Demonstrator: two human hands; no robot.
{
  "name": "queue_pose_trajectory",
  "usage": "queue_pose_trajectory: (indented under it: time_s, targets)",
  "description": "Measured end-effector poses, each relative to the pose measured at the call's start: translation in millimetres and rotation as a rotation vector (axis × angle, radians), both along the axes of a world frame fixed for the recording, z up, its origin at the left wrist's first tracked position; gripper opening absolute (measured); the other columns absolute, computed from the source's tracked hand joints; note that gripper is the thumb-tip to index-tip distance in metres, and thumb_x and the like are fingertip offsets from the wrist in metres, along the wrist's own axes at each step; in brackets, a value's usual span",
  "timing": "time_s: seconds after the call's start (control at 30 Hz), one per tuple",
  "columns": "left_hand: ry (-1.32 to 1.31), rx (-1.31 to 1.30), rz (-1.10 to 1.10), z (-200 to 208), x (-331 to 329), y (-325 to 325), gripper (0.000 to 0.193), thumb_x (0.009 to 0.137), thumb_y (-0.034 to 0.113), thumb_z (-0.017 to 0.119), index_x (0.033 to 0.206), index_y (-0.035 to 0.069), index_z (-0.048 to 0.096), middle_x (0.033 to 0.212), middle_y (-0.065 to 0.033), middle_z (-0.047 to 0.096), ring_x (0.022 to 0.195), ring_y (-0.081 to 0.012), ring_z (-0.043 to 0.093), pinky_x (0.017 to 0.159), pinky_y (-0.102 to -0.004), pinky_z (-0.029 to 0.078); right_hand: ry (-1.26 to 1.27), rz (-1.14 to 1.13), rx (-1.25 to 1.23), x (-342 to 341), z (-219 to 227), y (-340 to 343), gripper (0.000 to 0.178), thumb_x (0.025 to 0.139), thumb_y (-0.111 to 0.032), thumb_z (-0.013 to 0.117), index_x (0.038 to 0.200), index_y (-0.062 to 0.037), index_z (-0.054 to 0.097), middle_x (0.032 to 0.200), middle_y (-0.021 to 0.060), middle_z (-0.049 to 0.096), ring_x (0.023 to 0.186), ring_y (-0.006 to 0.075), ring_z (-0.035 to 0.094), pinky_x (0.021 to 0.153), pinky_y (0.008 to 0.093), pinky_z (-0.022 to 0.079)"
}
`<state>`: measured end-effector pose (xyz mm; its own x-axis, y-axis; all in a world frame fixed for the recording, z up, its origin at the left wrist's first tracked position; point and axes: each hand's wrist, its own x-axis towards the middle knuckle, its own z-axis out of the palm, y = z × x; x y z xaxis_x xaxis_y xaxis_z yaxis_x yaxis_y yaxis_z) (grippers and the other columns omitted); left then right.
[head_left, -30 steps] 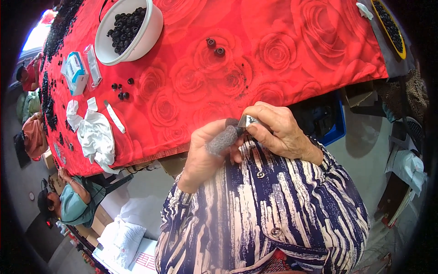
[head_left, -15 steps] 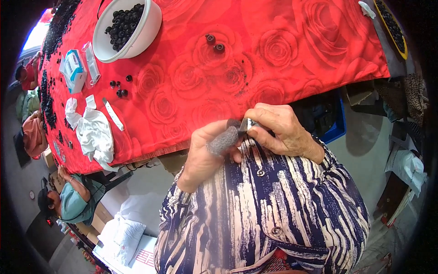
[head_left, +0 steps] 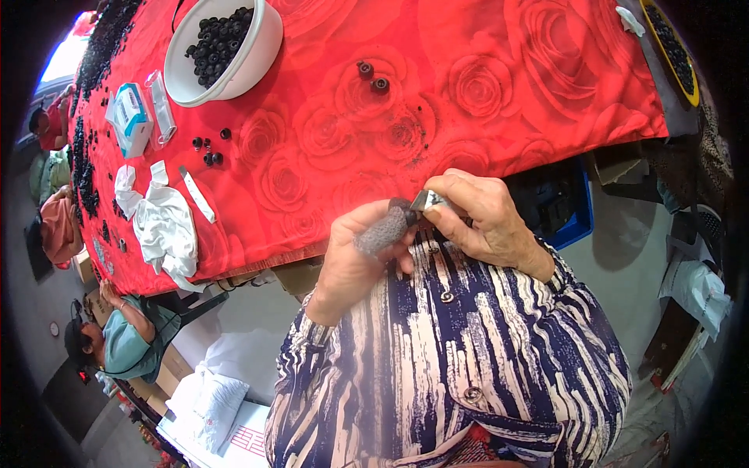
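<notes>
In front of my chest, at the near edge of the red rose-patterned cloth [head_left: 328,171], my two hands meet. My left hand [head_left: 343,249] pinches a small black round part [head_left: 400,207], largely hidden by the fingers. A grey knitted finger cover [head_left: 381,234] sits on one finger of that hand. Between the thumb and fingers of my right hand [head_left: 488,222] is a short blade [head_left: 420,201] with a pale wrapped grip. Its tip touches or nearly touches the black part; I cannot tell which.
A white bowl [head_left: 265,58] of black round parts stands at the far left. Two black parts [head_left: 380,85] and dark crumbs lie ahead. Left are a blue-white box [head_left: 133,121], white gloves [head_left: 165,230] and a knife [head_left: 197,195]. A blue crate [head_left: 577,207] is below right; co-workers sit far left.
My right hand has shifted slightly up, with the blade still at the black part. My left hand stays nearly in place. The whole view has drifted a little.
</notes>
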<state>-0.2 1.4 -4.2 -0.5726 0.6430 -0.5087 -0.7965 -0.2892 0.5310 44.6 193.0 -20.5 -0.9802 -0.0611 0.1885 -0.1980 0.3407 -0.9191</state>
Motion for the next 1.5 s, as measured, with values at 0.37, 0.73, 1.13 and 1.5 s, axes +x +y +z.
queue_pose_trajectory:
  time_s: [0.37,0.73,1.13,1.5]
  targets:
    - [-0.011,-0.002,-0.011,2.7,0.8,-0.7,0.023,0.087,0.008,0.056,0.109,-0.001,0.058,0.085,-0.0085,0.060,0.069,-0.0155,0.059,0.057,-0.0267,0.052,-0.046,0.012,-0.022,0.4,4.2,-0.6,0.017,0.080,-0.013,0.064,0.091,-0.0003,0.059,0.075,0.0149,0.059,0.066,0.0301,0.061,0.056,0.0361,0.047]
    - [-0.074,-0.008,0.003,-7.0,-6.1,-0.4,0.022,0.088,0.013,0.056,0.104,-0.002,0.059,0.081,-0.0074,0.057,0.067,-0.0153,0.058,0.053,-0.0265,0.050,0.121,0.354,-0.052,5.5,-3.2,-1.3,0.017,0.077,-0.013,0.066,0.084,-0.0017,0.056,0.069,0.0100,0.055,0.060,0.0270,0.058,0.051,0.0357,0.045]
    - [-0.290,0.197,-0.118,-9.9,-6.7,1.5,0.020,0.092,0.026,0.052,0.096,0.006,0.056,0.076,0.0023,0.055,0.062,-0.0069,0.052,0.052,-0.0257,0.049,0.459,0.025,0.051,-20.2,0.1,-12.8,0.041,0.059,-0.005,0.070,0.098,0.0030,0.058,0.068,0.0104,0.054,0.056,0.0253,0.055,0.048,0.0345,0.043]
    - [0.452,-0.189,0.249,19.1,-81.0,-33.2,0.016,0.089,0.012,0.054,0.100,0.001,0.058,0.082,-0.0073,0.062,0.065,-0.0147,0.060,0.051,-0.0299,0.053,0.572,-0.172,0.233,-53.1,-0.8,14.2,0.013,0.073,-0.003,0.068,0.081,-0.0014,0.057,0.059,0.0065,0.048,0.047,0.0207,0.047,0.043,0.0340,0.035]
